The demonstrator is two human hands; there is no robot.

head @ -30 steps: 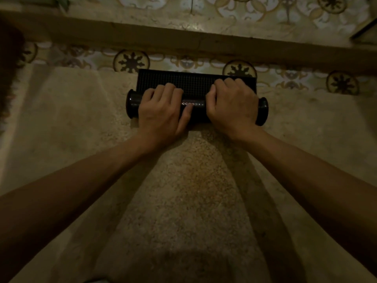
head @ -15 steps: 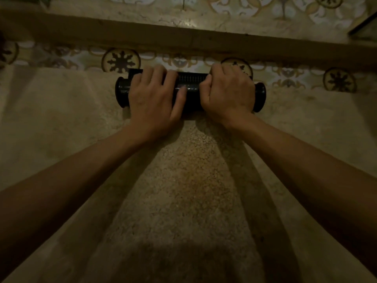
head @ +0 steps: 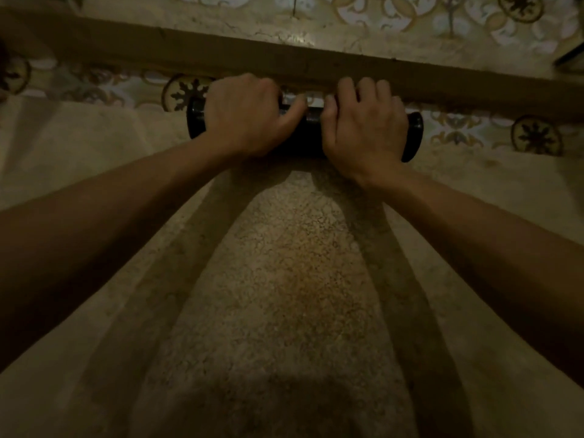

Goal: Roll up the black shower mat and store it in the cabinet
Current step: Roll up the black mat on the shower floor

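Note:
The black shower mat [head: 311, 134] lies on the floor as one tight horizontal roll, with no flat part showing. My left hand [head: 249, 116] is clasped over its left half, fingers curled over the far side and thumb pointing to the middle. My right hand [head: 366, 124] grips the right half the same way. Both round ends of the roll stick out past my hands. No cabinet is in view.
A raised dark step or sill [head: 316, 67] crosses the view just behind the roll. Patterned floor tiles [head: 534, 137] run along its base and above it. Speckled beige floor [head: 284, 279] stretches toward me between my forearms.
The last flat strip of mat has been rolled away from me into the roll. Both hands travelled with it toward the sill, and their fingers have curled tighter around it.

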